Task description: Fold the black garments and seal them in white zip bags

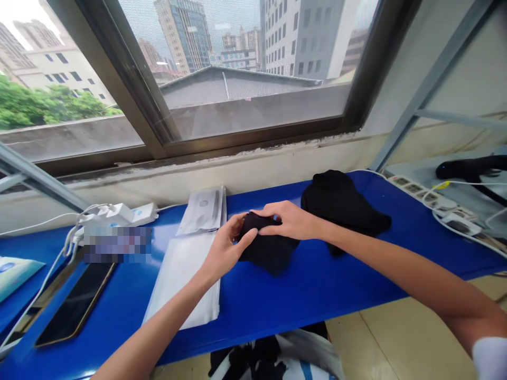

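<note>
Black cloth is bunching under both hands in the middle of a blue bench [253,316]. The left hand [225,248] is curling around the near end of a crumpled black fabric bundle [267,254], its fingers [249,236] clenching on the fold. The right hand [287,220] is reaching over from the other side, with its fingers [264,214] pinching the top of the same bundle. The bundle is resting on the bench between the two hands, just beside a larger black fabric heap [340,203], which neither hand is touching.

To the left of the hands, a white plastic sleeve [180,279] is lying flat on the bench, with a printed paper packet [202,211] lying just behind it against the wall. Farther left, a smartphone [75,301] is lying face up, and white cables are running from a white multi-socket adapter [119,214] near the wall. A white power strip [430,198] is running along the far right edge of the bench, with wires trailing across it. Above everything, a dark-framed window [253,150] is looking out onto city buildings.
</note>
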The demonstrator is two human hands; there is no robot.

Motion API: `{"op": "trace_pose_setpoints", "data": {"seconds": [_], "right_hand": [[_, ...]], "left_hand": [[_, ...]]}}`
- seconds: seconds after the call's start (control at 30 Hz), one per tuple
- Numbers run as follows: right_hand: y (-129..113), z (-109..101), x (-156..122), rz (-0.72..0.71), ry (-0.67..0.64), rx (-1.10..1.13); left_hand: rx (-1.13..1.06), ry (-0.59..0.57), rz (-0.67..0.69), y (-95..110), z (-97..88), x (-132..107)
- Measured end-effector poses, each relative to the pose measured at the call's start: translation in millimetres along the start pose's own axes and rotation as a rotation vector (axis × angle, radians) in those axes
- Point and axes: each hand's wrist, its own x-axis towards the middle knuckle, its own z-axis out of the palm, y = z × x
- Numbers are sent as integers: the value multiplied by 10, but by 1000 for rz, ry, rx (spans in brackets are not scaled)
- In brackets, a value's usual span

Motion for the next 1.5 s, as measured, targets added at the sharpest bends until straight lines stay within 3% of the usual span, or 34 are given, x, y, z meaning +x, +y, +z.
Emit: {"op": "trace_pose_setpoints", "data": {"seconds": [0.13,0.23,0.37,0.43,0.5,0.57,0.63,0.67,0.77,0.87,1.07,1.23,1.37,1.5], "right_hand": [[-86,75,-27,82,23,-58],[-132,5,-5,166,-49,19],[-193,-101,48,149,-261,83],[-203,-92,66,197,-412,83],[-181,-47,58,260,-484,170],[-118,5,14,297,-441,392],[-21,47,-63,380,-297,666],[34,64,-110,451,-200,789],[180,119,-263,644,79,1013],[241,199,-398,671,193,1091],[193,343,-585,651,161,1103],[130,392,-645,663,166,1147],[-26,419,-658,621,166,1157],[-308,418,-658,494,8,1173]], "left_hand": [[195,95,127,86,-16,-29],[345,43,255,229,-64,-4],[392,-39,223,468,-94,74],[374,-99,225,555,-99,95],[381,-85,243,586,-140,67],[477,53,225,546,-240,-36],[662,193,117,438,-378,-213],[765,209,32,366,-447,-321],[899,103,-198,134,-584,-644],[847,83,-258,-34,-613,-853],[799,142,-259,-150,-587,-947],[1162,263,-251,-18,-442,-1098],[1422,465,-89,245,-252,-1267],[1418,670,81,376,-24,-1262]]}}
